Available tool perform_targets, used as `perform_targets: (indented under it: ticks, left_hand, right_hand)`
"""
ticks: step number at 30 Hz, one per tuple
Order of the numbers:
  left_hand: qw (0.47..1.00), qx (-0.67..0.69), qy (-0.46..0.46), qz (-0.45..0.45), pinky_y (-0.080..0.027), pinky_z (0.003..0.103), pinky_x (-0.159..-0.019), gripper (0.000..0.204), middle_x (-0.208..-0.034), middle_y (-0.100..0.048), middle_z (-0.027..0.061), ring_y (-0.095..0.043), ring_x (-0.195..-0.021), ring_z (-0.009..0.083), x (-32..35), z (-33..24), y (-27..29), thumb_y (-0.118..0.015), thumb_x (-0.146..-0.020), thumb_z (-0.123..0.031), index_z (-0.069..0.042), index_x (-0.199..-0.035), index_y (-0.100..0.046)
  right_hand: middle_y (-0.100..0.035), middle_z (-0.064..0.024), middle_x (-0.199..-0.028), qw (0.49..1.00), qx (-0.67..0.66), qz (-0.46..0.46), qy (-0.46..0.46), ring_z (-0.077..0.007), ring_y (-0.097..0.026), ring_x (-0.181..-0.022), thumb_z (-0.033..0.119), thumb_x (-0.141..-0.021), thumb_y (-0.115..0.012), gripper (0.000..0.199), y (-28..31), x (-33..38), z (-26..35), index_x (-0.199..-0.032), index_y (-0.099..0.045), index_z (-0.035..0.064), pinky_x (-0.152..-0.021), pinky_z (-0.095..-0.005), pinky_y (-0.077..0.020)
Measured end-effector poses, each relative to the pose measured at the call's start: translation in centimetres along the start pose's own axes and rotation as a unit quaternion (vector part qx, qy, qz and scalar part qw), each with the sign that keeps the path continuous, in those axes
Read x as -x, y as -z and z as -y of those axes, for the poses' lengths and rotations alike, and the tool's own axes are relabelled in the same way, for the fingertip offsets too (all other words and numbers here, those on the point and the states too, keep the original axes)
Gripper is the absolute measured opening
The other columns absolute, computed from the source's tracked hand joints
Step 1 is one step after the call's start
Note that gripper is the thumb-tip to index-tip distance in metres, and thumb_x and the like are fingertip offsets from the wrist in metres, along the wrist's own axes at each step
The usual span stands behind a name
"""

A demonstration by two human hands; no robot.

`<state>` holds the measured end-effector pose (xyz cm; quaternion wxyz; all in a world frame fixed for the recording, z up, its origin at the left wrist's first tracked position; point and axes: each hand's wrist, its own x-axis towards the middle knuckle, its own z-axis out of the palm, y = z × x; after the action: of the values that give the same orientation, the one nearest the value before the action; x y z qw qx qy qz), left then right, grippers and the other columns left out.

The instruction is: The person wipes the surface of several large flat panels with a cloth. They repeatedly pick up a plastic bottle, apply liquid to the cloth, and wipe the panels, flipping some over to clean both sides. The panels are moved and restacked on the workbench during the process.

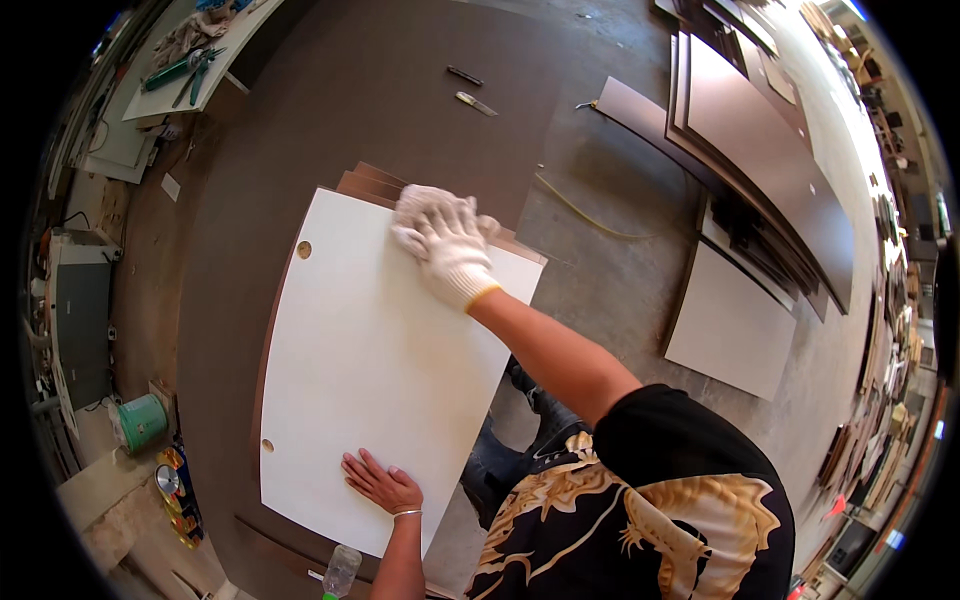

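Note:
A white cabinet door panel [390,330], with two round holes along its left edge, lies flat over a stack of brown-edged panels [372,183]. My right hand [452,245], in a white knitted glove, presses a pale cloth [408,212] onto the panel's far end. The glove is slightly blurred, and part of the cloth is hidden under it. Near the opposite end, my bare left hand [384,484] rests flat on the white surface, fingers stretched out and holding nothing. A clear plastic bottle [342,570] with a green cap lies beside my left forearm.
The panels lie on a large dark brown board [225,330]. A utility knife [476,103] and a dark slim tool [465,75] lie beyond them. Brown boards [770,150] are stacked at right, above a pale panel [730,320]. A green bucket [142,421] stands at left.

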<state>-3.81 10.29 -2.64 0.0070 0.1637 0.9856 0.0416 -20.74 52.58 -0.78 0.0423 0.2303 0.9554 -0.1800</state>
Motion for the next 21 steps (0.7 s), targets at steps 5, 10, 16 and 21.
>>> perform_targets:
  ticks: [5, 10, 16, 21]
  left_hand:
    - [0.999, -0.007, 0.014, -0.031, -0.013, 0.062, -0.126, 0.065, -0.171, -0.023, 0.0244, -0.02, -0.158, 0.0458, 0.4, 0.9, -0.4, -0.031, -0.107, -0.037, -0.004, -0.162, -0.033]
    - [0.999, -0.013, 0.002, -0.036, -0.012, 0.062, -0.126, 0.064, -0.171, -0.022, 0.0242, -0.019, -0.159, 0.0457, 0.2, 0.8, -0.3, -0.031, -0.107, -0.037, -0.004, -0.162, -0.034]
    - [1.0, -0.014, 0.008, -0.022, -0.013, 0.062, -0.126, 0.064, -0.172, -0.022, 0.0237, -0.019, -0.159, 0.0456, 0.5, 1.2, -0.2, -0.03, -0.107, -0.038, -0.005, -0.162, -0.034]
    - [0.999, -0.015, 0.005, -0.04, -0.013, 0.062, -0.126, 0.065, -0.172, -0.022, 0.0237, -0.019, -0.159, 0.0452, 0.7, 1.3, -0.4, -0.029, -0.108, -0.039, -0.005, -0.162, -0.034]
  right_hand:
    - [-0.032, -0.0144, -0.171, 0.993, 0.116, 0.008, 0.001, -0.0378, -0.014, -0.161, 0.04, -0.107, -0.034, 0.061, 0.1, 7.0, -5.7, -0.159, -0.044, 0.0078, -0.131, -0.0512, -0.0032]
    - [-0.026, -0.0148, -0.173, 0.998, 0.029, -0.003, -0.048, -0.0363, -0.011, -0.162, 0.037, -0.105, -0.038, 0.063, 0.6, 5.7, -3.9, -0.162, -0.039, 0.0088, -0.131, -0.0548, 0.0022]
    - [-0.018, -0.0113, -0.175, 0.996, -0.018, 0.079, -0.037, -0.041, -0.008, -0.162, 0.038, -0.106, -0.036, 0.061, 2.5, 2.5, -1.3, -0.163, -0.038, 0.0175, -0.129, -0.0601, -0.0009]
    - [-0.017, -0.0113, -0.176, 0.994, 0.057, 0.053, -0.08, -0.0375, -0.005, -0.163, 0.035, -0.104, -0.037, 0.064, 0.7, 8.3, -6.4, -0.164, -0.036, 0.0121, -0.128, -0.0597, 0.0063]
